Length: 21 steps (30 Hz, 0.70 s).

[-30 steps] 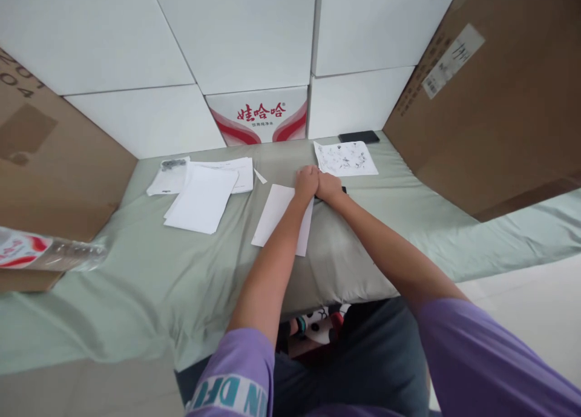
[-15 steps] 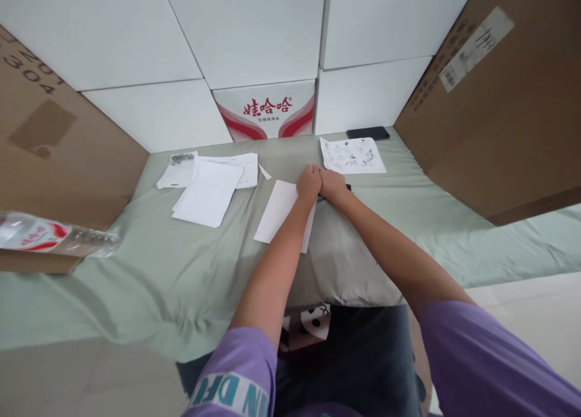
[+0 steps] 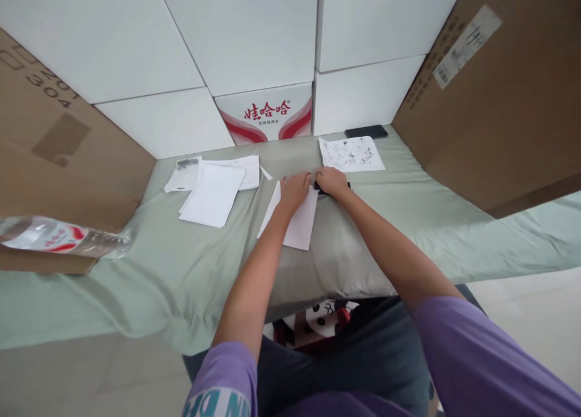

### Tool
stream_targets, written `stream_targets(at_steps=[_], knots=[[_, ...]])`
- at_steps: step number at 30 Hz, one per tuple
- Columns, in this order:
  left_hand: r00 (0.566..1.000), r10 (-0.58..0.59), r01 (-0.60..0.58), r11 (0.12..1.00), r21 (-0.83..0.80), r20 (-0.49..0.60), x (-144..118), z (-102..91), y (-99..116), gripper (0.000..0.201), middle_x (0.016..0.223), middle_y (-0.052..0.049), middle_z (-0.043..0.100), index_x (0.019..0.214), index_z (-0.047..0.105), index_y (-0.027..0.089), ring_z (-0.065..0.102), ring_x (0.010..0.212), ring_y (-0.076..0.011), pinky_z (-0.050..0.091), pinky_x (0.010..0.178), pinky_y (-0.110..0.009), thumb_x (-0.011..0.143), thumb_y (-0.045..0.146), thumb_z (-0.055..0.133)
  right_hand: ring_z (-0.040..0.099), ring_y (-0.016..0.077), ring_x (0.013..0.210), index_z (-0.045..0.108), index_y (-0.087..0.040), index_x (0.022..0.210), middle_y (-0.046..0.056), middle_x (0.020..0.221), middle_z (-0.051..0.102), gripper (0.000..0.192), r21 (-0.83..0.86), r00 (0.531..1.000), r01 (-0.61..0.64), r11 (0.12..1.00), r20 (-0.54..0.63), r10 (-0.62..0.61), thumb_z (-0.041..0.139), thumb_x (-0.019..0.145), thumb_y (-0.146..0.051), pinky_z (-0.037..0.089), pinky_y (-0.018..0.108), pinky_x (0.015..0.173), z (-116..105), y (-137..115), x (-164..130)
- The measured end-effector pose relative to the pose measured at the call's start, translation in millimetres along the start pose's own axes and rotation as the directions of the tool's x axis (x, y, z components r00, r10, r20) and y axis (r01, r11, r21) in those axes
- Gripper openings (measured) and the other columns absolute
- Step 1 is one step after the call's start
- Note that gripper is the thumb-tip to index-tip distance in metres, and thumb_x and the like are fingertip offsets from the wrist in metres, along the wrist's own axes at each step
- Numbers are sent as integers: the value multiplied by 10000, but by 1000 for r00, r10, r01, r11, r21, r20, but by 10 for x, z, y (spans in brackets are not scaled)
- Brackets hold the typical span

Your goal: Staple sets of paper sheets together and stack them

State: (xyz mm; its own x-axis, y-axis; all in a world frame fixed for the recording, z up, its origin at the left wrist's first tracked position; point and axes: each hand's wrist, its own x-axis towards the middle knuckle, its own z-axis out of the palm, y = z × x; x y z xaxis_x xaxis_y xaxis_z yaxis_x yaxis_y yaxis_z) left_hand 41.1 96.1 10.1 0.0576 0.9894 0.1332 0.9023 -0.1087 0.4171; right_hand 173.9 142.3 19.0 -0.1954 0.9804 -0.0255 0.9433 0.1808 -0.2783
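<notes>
The left hand (image 3: pixel 294 191) is lying flat, fingers spread, on the upper part of one white sheet (image 3: pixel 293 218) that is resting on the green cloth (image 3: pixel 190 272), gripping nothing. The right hand (image 3: pixel 331 181) is curling over one small black object (image 3: pixel 323 190) just beside the sheet's top right corner; the fingers are closing down on it, though how firmly they are gripping it I cannot tell, since most of it is hiding under the hand. To the left, well apart, a loose stack of white papers (image 3: pixel 213 193) is sitting; three or so sheets are showing, but the exact count is unclear. One small paper scrap (image 3: pixel 265 174) is lying between the stack and the sheet. Beyond the right hand, one printed page (image 3: pixel 351 154) is lying, with one dark phone (image 3: pixel 365 131) just behind it. One plastic bottle (image 3: pixel 63 238) is lying at the far left. One red-and-white box (image 3: pixel 265 120) is standing against the back.
</notes>
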Motion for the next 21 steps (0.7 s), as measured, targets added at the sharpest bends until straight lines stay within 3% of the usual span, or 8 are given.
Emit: stream_targets(at_steps=[3,7,14,21], knots=[[998,65,-64,997,41,-13,-199,28,-140,370,1332,-53,674,1307,606,283,550,1273,-238,192,1191,-485,1010,283,385,671,280,1026,754,-206,994,130,1114,737,360,55,998,-36,998,-50,39,402,937,-251,475,333,821,-21,-4,-13],[997,68,-65,993,93,-25,-321,101,-143,372,1358,-64,640,1315,599,301,497,1310,-256,186,1192,-503,970,272,464,654,254,1003,761,-232,948,98,1094,742,325,122,993,-62,991,-96,74,443,885,-257,449,302,778,-45,3,-18],[996,49,-44,997,70,-69,-343,172,-131,321,1280,-89,639,1242,638,286,499,1265,-276,197,1170,-559,964,257,481,568,172,712,701,-183,681,60,732,674,319,181,1000,-8,983,8,6,527,838,-399,342,264,605,-79,73,24],[992,0,0,1000,0,-127,-297,91,-264,250,1205,-77,655,1137,700,296,510,1224,-276,218,1133,-540,956,295,526,494,157,644,592,-193,573,32,610,562,330,216,1000,2,976,-30,5,544,817,-411,299,278,577,-51,99,44]])
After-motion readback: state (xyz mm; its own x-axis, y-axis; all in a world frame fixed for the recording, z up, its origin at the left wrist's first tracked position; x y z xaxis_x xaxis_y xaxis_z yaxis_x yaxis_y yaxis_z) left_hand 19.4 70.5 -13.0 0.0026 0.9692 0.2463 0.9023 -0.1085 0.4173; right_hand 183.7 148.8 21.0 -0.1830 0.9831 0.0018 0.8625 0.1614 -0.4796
